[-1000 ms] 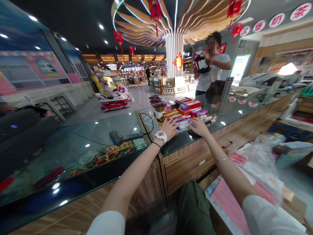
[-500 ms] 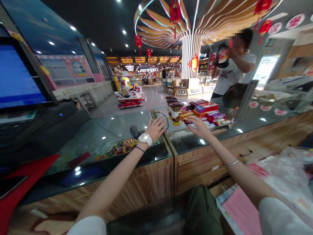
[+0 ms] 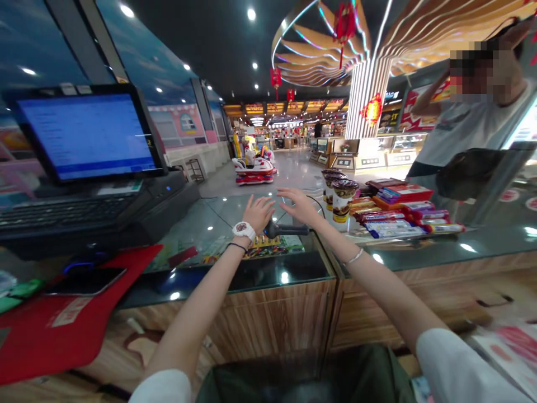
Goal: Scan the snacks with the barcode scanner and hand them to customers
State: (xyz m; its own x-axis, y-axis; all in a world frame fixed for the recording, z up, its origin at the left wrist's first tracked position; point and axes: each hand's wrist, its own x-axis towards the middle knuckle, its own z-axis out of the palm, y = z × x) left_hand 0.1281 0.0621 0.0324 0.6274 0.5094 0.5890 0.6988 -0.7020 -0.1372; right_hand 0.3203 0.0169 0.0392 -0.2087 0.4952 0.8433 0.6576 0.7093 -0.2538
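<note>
1. Left hand [image 3: 257, 215]: fingers spread wide, right by the scanner's head, can't tell if touching.
2. Right hand [image 3: 298, 205]: also open, fingers loosely stretched out just beyond the scanner.
3. Black scanner [image 3: 292, 230] is lying on the glass surface [image 3: 260, 276], near the lidded cups [image 3: 342, 202].

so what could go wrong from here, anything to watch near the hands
1. The right hand is close to the cable of the scanner; it might snag there and jerk the scanner.
2. That cable loops near the front cup, so a hard tug could perhaps topple the cup.
3. The phone lies on a red mat that seems to overhang the counter; catching the mat could drag the phone off.
</note>
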